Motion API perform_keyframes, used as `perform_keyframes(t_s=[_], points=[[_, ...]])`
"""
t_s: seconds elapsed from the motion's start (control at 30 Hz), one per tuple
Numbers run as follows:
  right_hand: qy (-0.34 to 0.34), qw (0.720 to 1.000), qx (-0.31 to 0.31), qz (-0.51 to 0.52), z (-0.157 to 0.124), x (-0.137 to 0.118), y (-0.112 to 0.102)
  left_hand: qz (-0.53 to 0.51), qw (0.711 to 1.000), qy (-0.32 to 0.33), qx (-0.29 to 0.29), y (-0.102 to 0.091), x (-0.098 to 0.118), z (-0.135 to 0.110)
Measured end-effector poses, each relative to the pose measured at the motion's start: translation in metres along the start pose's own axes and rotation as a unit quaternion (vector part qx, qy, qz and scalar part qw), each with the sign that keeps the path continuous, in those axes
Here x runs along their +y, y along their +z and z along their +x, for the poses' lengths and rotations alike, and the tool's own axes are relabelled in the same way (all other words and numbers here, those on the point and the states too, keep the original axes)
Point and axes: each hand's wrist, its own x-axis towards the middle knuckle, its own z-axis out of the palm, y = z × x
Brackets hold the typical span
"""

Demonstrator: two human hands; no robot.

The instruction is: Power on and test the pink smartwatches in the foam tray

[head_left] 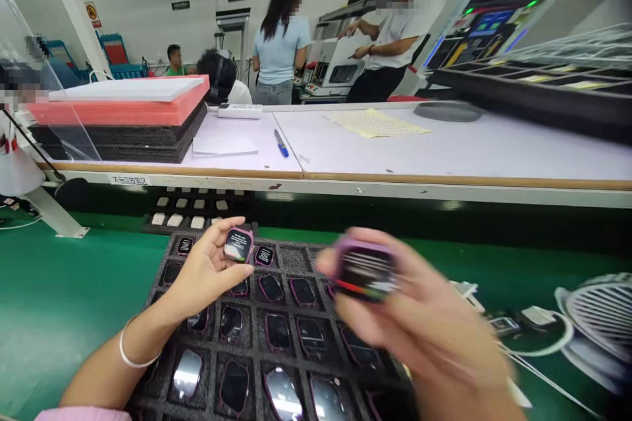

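Observation:
My left hand (pixel 212 266) grips a smartwatch case (pixel 238 245) between thumb and fingers, its lit screen facing me, over the far rows of a foam tray (pixel 291 260). Closer to the camera and blurred by motion, my right hand (pixel 409 309) holds another smartwatch case (pixel 368 270) with a purple frame and a lit screen. Below both hands, the dark tray carries several purple-framed watch cases in square pockets, most with black screens. A watch case (pixel 264 255) with white text on its screen lies in the back row, just right of my left hand.
Beyond the tray runs a white bench (pixel 336 151) with a blue pen (pixel 281 143), a yellow sheet (pixel 378 122) and stacked red and black foam (pixel 148 115). A white fan (pixel 600 316) and cables lie at right. Several people are in the background.

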Motion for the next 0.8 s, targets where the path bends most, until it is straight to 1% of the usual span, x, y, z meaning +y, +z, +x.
perform_keyframes(t_s=[0.03,0.13,0.23,0.33,0.6,0.8], points=[[0.0,1.0,0.0,0.023,0.007,0.002,0.005,-0.004,1.0,-0.005,0.0,0.0,-0.003,0.001],[0.027,0.996,-0.008,0.084,0.029,0.017,0.016,-0.015,1.0,-0.016,0.006,0.001,-0.01,0.004],[0.032,0.995,-0.022,0.089,0.04,0.031,0.016,-0.015,1.0,-0.023,0.01,0.003,-0.014,0.006],[0.019,0.997,-0.019,0.07,0.041,0.037,0.013,0.004,0.999,-0.028,0.018,0.004,-0.017,0.007],[0.008,0.997,-0.014,0.075,0.04,0.03,0.016,0.005,1.0,-0.014,0.017,0.003,-0.016,0.007],[-0.004,0.997,-0.003,0.073,0.041,0.032,0.014,0.01,1.0,-0.006,0.01,0.004,-0.016,0.007]])
